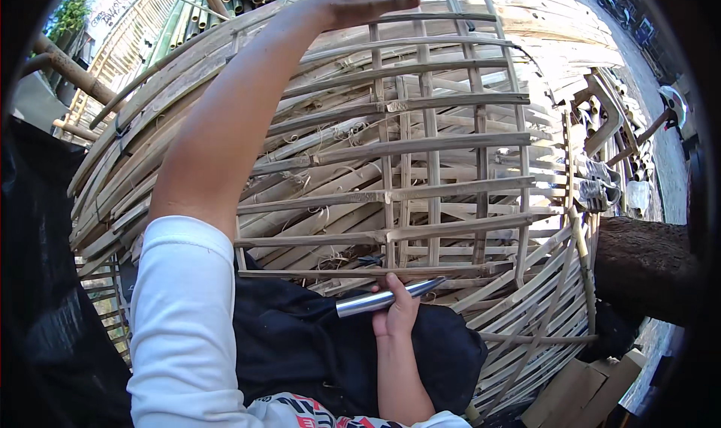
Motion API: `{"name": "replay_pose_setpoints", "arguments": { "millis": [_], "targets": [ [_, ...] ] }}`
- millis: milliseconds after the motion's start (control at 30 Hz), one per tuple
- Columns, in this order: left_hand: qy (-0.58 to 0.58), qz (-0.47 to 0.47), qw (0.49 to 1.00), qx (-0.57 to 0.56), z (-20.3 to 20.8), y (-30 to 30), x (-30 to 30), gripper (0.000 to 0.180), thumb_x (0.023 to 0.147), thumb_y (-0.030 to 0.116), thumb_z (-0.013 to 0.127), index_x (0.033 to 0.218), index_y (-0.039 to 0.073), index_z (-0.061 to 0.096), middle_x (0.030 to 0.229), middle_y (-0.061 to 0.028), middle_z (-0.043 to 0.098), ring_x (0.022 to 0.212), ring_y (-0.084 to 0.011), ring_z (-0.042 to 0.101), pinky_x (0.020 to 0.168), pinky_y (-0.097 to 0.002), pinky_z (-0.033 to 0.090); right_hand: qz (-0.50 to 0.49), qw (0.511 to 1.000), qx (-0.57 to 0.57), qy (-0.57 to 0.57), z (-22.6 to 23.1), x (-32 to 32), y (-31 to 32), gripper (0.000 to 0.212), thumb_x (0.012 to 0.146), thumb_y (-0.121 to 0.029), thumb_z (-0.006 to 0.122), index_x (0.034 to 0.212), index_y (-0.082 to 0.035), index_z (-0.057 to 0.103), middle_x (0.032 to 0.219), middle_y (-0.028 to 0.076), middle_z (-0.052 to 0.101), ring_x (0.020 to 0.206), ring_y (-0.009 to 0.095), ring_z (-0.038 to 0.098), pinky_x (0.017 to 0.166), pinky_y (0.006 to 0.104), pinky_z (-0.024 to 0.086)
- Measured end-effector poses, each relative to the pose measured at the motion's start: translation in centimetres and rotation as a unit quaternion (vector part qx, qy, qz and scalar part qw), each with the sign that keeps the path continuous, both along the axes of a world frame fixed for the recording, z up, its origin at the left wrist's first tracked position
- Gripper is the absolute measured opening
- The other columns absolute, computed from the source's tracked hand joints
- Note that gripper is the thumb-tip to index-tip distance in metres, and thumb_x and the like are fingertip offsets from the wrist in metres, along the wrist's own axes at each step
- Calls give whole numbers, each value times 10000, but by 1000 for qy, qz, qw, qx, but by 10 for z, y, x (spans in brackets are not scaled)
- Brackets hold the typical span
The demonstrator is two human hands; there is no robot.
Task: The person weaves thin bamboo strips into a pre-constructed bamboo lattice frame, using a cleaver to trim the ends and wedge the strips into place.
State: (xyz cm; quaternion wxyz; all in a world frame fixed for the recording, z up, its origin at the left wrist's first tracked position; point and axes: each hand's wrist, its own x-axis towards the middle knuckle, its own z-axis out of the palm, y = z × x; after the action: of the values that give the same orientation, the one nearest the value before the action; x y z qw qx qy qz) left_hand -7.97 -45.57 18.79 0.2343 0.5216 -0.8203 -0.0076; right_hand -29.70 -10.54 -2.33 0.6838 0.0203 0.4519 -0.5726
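Note:
A bamboo slat lattice (pixel 451 140) lies before me, its near edge just above my black-clad lap. My left arm reaches across it to the far side. There my left hand (pixel 359 6) is partly cut off by the top of the view, thumb stretched out over the slats; whether it touches them I cannot tell. By the near edge, my right hand (pixel 396 313) is closed around a shiny metal cylindrical tool (pixel 364 302) with a dark pointed end. The thumb lies close to the nearest slat, and the tool points to the right.
Loose split bamboo strips (pixel 330 172) are heaped under and left of the lattice. A woven bamboo panel (pixel 526 308) curves at the right, near a thick brown log (pixel 646 269). Shoes (pixel 597 186) and a cardboard box (pixel 586 387) are also at the right. Bamboo poles (pixel 184 22) stand behind.

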Motion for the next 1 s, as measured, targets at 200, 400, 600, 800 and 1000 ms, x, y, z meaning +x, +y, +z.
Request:
{"name": "replay_pose_setpoints", "arguments": {
  "millis": [200,400,600,800,1000],
  "targets": [
    [-118,69,969,-207,-36,175,-18,686,885,445,655,1451,182,371,1391,-107,458,1370,-300,313,1096,-575,173,-62,995,72,16,-26,-6,-27,249,824,11,699,957,-55,498,870,79,573,783,178,609,644,356,551],
    [262,302,910,105,-104,360,38,688,830,191,716,1428,89,391,1442,-157,445,1374,-333,383,1141,-410,275,-54,992,-22,115,-19,-6,-28,307,801,14,721,990,-33,483,920,86,573,780,185,630,614,351,562],
    [15,302,938,170,-140,492,0,703,767,213,753,1383,124,424,1477,-173,343,1450,-392,207,1144,-633,122,-28,987,-12,156,-49,-5,-31,311,786,29,682,1011,-8,470,933,91,534,781,198,614,564,329,578],
    [-52,394,903,162,-128,582,26,686,764,195,754,1361,101,430,1486,-180,329,1461,-413,161,1152,-635,83,-50,981,-25,184,-49,-5,-29,254,835,-36,695,1004,-7,508,871,90,598,712,192,628,522,341,574],
    [17,397,912,101,-147,641,38,604,838,194,643,1384,61,422,1530,-189,297,1453,-410,191,1170,-539,157,-60,971,-8,232,-58,-6,-36,296,811,-25,725,989,17,492,858,123,599,615,209,622,460,338,563]
  ]
}}
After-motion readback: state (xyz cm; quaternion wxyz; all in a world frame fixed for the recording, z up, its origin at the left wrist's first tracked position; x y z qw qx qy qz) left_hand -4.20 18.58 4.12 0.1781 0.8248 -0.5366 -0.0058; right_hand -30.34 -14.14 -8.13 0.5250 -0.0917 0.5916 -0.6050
